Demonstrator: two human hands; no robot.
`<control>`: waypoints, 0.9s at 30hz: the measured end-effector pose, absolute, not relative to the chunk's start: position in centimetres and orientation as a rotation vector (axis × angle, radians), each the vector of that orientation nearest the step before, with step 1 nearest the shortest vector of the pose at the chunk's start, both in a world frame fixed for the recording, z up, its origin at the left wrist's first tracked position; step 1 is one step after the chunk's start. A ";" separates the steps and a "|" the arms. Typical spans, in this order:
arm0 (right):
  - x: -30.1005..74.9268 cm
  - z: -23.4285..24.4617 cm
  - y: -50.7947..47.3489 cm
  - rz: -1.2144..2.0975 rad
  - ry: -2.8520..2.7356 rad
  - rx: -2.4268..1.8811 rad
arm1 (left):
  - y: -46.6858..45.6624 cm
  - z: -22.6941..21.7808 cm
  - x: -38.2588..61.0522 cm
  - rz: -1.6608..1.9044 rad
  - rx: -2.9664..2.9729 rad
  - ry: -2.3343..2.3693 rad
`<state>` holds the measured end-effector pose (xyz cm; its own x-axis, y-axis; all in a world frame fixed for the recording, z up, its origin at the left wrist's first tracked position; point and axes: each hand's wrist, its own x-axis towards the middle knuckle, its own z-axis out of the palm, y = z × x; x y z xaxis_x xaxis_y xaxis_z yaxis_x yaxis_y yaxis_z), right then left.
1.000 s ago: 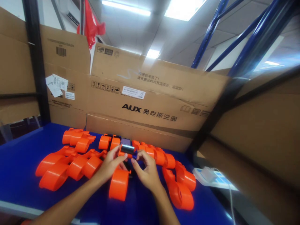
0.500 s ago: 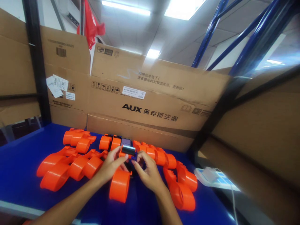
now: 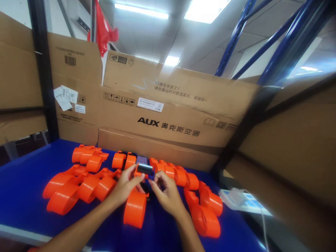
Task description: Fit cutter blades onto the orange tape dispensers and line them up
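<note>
My left hand [image 3: 128,183] grips an orange tape dispenser [image 3: 141,175] with a black roller and a pale toothed blade along its top. The thumb lies across the front of it. At its right end, a small blue part [image 3: 151,174] shows by the curled fingers and thumb of my right hand [image 3: 166,192], which pinch at that end. Just below the left hand is a wide orange ring [image 3: 134,210]; the hand hides whether it joins the held piece. A dark piece beside that ring is mostly covered.
Orange dispenser bodies lie in groups on the blue table [image 3: 23,175], at left [image 3: 63,198] and right [image 3: 206,220]. Two with black parts [image 3: 118,160] stand behind my hands, beside a phone-like device [image 3: 142,159]. Cardboard [image 3: 168,112] walls the back. A power strip [image 3: 244,200] sits at right.
Both hands stay nearly in place around the dispenser, which has tilted or shifted very slightly. The whole view has moved a little down and to the right.
</note>
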<state>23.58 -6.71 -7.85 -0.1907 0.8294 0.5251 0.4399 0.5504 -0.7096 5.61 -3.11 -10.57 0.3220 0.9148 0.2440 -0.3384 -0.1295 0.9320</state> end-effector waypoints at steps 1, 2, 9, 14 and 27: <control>23.6 -7.8 -6.7 0.508 -1.819 -1.037 | -3.1 -10.6 5.6 1.206 1.259 0.615; 23.6 -7.8 -6.7 0.508 -1.819 -1.033 | -3.2 -10.6 5.6 1.207 1.261 0.615; 24.0 -7.8 -6.6 0.511 -1.850 -1.071 | -3.0 -10.5 5.5 1.166 1.243 0.613; 24.0 -8.0 -6.4 0.540 -1.824 -1.033 | -3.0 -10.3 5.4 1.164 1.228 0.607; 23.7 -8.2 -6.1 0.699 -1.710 -0.992 | -3.1 -10.2 5.6 1.173 1.205 0.586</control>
